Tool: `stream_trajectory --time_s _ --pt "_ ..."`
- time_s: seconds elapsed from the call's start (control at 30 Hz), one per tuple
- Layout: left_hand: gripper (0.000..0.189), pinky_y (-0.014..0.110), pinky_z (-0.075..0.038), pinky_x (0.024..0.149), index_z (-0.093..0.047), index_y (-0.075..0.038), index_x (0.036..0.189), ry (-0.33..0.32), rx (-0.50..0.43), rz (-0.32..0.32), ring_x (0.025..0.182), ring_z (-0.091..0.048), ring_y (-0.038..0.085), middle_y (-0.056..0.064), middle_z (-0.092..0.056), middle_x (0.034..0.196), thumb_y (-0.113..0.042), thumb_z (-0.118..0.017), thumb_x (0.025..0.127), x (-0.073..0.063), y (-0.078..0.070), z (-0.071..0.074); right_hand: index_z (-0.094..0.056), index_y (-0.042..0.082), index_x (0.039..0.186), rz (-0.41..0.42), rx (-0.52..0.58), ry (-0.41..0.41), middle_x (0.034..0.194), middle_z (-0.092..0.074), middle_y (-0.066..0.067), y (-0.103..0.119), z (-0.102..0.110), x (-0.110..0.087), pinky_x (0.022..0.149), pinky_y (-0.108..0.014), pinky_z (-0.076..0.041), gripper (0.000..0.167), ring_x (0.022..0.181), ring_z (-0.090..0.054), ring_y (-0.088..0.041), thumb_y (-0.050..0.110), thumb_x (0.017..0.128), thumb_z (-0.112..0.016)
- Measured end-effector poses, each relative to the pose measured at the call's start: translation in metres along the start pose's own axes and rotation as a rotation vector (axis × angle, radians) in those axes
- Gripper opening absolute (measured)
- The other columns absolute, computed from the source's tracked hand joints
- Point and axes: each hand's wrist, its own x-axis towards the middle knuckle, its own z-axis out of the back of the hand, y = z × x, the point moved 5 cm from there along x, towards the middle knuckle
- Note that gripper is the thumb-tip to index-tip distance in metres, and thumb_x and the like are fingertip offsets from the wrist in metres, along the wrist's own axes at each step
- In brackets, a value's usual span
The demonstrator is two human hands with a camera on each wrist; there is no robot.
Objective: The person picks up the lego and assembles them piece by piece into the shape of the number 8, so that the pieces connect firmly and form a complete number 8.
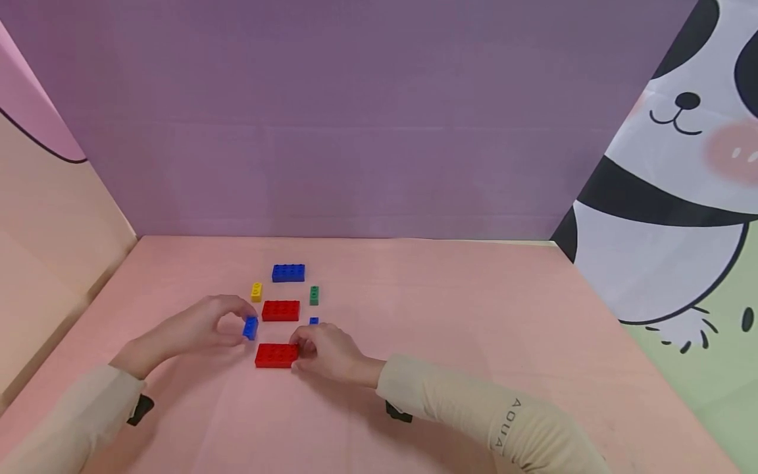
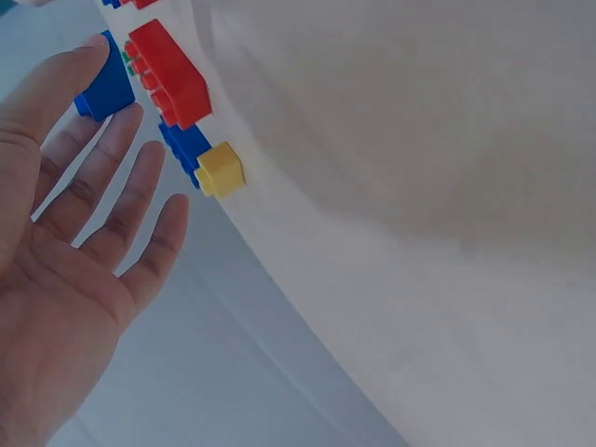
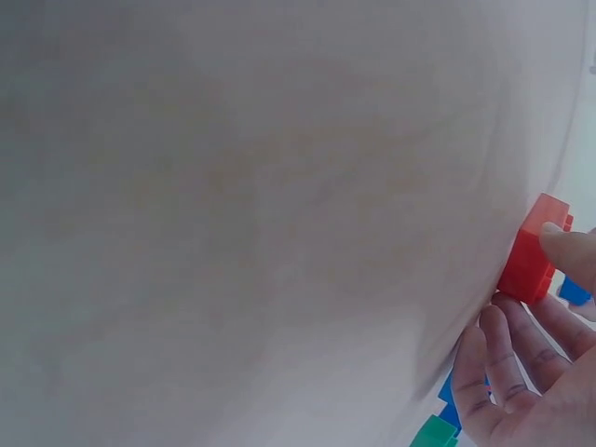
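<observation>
My left hand (image 1: 204, 324) pinches a small blue brick (image 1: 251, 328) between thumb and fingertips. In the left wrist view that blue brick (image 2: 112, 86) sits at the thumb tip, with the other fingers spread loosely. My right hand (image 1: 333, 353) grips the right end of the front red brick (image 1: 275, 355). The right wrist view has the thumb on one side of this red brick (image 3: 531, 261) and fingers on the other. Behind it lies a second red brick (image 1: 281, 311). Another small blue brick (image 1: 314, 320) is partly hidden behind my right hand.
Farther back on the pink table (image 1: 450, 316), a small yellow brick (image 1: 256, 292) lies left and a small green brick (image 1: 314, 295) right. A larger blue brick (image 1: 288, 273) is farthest away. A purple panel (image 1: 355, 131) rises along the back edge, with a panda-printed panel (image 1: 663, 263) at right.
</observation>
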Motion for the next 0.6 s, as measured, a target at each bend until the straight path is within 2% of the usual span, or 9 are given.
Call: stream_trajectory --time_s 0.27,0.43,0.6 --pt "0.042 0.040 -0.053 0.081 -0.060 -0.011 0.111 0.061 -0.038 0.019 0.103 -0.056 0.025 0.000 -0.062 0.103 -0.018 -0.075 0.073 -0.002 -0.007 -0.007 -0.062 0.016 0.104 0.010 0.000 0.001 0.096 -0.065 0.004 0.000 0.001 0.000 0.071 -0.013 -0.047 0.028 0.083 -0.057 -0.006 0.016 0.077 -0.073" --pt "0.042 0.038 -0.053 0.080 -0.060 -0.010 0.111 0.057 -0.022 -0.015 0.102 -0.057 0.024 0.000 -0.063 0.104 -0.019 -0.076 0.073 -0.003 -0.010 -0.009 -0.062 0.017 0.104 0.006 0.006 -0.007 0.097 -0.065 0.005 -0.001 0.000 0.000 0.073 -0.012 -0.047 0.029 0.082 -0.057 -0.005 0.017 0.077 -0.073" --pt "0.041 0.040 -0.053 0.081 -0.060 -0.011 0.111 0.071 -0.052 -0.008 0.104 -0.056 0.026 0.001 -0.062 0.104 -0.017 -0.075 0.073 -0.004 -0.011 -0.012 -0.062 0.018 0.103 0.004 0.009 -0.013 0.096 -0.065 0.006 -0.001 0.000 -0.001 0.073 -0.011 -0.047 0.029 0.081 -0.057 -0.003 0.017 0.077 -0.073"
